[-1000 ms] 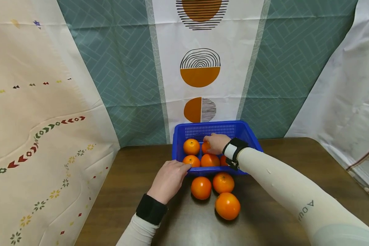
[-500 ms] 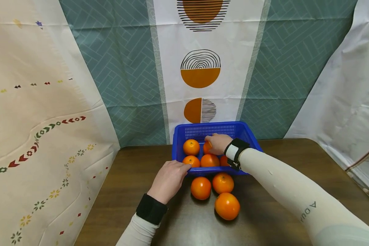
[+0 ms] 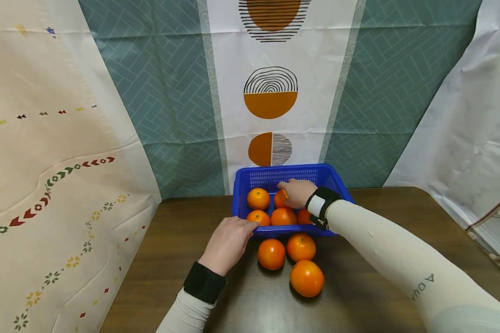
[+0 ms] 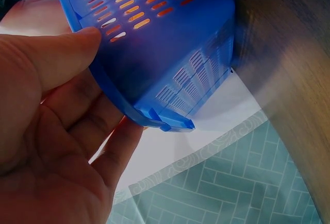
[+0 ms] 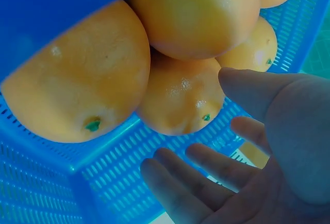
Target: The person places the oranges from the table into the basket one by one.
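A blue plastic basket point(image 3: 300, 174) holds several oranges. In the head view my left hand point(image 3: 229, 243) grips its near left rim; the left wrist view shows the thumb point(image 4: 77, 49) on the outer wall and the fingers behind the rim. My right hand point(image 3: 301, 192) is inside the basket, partly covering an orange point(image 3: 280, 198) in the back row. In the right wrist view its thumb tip lies right at an orange point(image 5: 180, 100), while the other fingers point(image 5: 180, 177) spread loosely, apart from the fruit. A front-row orange point(image 3: 304, 216) is partly hidden by the right wrist.
Three loose oranges lie on the brown table point(image 3: 183, 259) in front of the basket: one at left point(image 3: 271, 254), one beside it point(image 3: 301, 247) and one nearer point(image 3: 307, 278). A patterned cloth point(image 3: 271, 106) hangs right behind the basket.
My right hand has shifted slightly to the right inside the basket, and a little more of the orange beside it shows. The left hand keeps its hold on the rim.
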The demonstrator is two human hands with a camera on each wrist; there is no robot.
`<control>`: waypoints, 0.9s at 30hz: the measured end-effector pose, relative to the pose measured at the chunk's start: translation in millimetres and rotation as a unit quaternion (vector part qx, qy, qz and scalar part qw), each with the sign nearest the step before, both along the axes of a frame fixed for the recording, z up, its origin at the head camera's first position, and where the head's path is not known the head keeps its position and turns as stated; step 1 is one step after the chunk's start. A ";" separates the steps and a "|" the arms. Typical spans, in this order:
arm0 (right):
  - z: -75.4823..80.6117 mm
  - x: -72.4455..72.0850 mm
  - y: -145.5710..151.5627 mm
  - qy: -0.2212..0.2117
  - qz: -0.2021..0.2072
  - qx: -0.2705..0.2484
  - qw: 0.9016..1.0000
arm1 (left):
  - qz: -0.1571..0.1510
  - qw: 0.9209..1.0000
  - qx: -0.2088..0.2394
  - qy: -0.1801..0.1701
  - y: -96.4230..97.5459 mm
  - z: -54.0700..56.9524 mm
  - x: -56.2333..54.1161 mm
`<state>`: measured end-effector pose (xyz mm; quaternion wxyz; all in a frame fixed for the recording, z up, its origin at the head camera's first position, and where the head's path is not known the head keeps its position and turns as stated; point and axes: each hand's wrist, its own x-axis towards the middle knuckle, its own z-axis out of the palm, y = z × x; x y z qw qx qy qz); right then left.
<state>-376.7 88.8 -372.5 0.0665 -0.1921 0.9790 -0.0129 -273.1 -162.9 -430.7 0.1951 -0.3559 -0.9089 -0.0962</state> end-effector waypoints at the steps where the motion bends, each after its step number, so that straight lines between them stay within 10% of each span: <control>1: 0.8 1.1 0.7 0.002 0.002 -0.001 1.000 | 0.000 1.000 0.000 0.000 -0.1 -0.2 -0.1; 27: 11.6 34.9 26.2 0.124 0.058 -0.020 0.990 | 0.000 1.000 -0.004 0.002 -0.4 0.3 0.0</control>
